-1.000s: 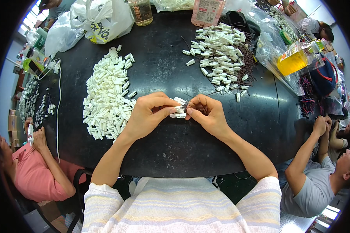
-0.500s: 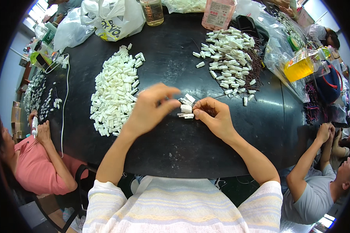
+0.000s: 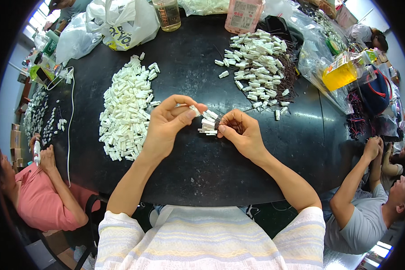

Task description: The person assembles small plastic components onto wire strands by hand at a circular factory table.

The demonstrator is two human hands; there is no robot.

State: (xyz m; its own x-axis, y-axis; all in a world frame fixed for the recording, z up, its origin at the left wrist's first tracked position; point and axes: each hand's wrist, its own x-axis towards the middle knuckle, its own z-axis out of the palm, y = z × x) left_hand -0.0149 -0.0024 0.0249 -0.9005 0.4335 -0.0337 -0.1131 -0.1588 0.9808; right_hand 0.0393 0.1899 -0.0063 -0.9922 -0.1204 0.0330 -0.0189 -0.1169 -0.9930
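Between the thumb and forefinger of my left hand (image 3: 164, 126) is a small white plastic connector housing (image 3: 194, 110). Fingers closed, my right hand (image 3: 243, 135) grips a bundle of dark thin wires (image 3: 233, 127). White connectors (image 3: 209, 122) on the wire ends fan out toward my left hand, just short of its fingertips. Left of my left hand lies a big heap of loose white connector housings (image 3: 126, 112). Beyond my right hand is another heap of white connectors (image 3: 261, 67), with dark wires trailing from its right side.
Along the black table's (image 3: 189, 175) far side stand white plastic bags (image 3: 126, 22), a drink bottle (image 3: 167, 15) and a pink bottle (image 3: 244, 17). A yellow bottle (image 3: 339, 74) lies at the right. One person (image 3: 54, 193) sits at the left, another (image 3: 364, 216) at the right.
My left hand, blurred with thumb and finger apart before, now pinches a white housing beside the bundle. The right hand keeps its grip. The whole view has shifted slightly.
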